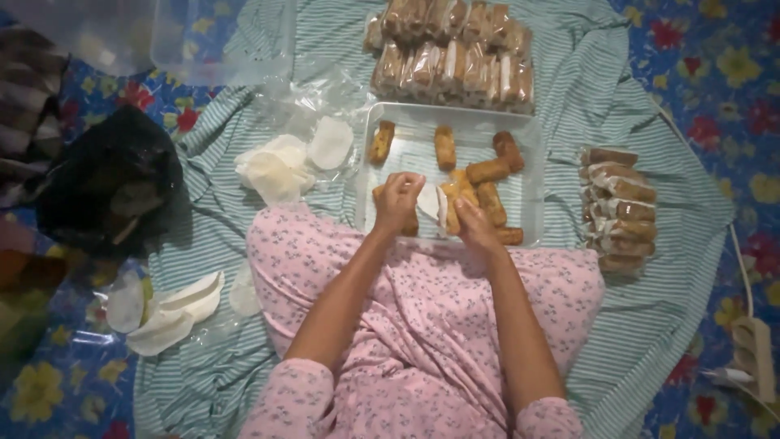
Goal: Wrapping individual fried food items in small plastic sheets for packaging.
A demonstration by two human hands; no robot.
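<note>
At frame centre, the left hand (397, 201) and right hand (474, 224) pinch a golden roll (449, 205) with its white wrapper (429, 199) between curled fingers, above a clear tray (529, 189); a striped cloth (650, 244) covers the floral floor mat (723, 73); wrapped rolls (453, 55) stack at top.
</note>
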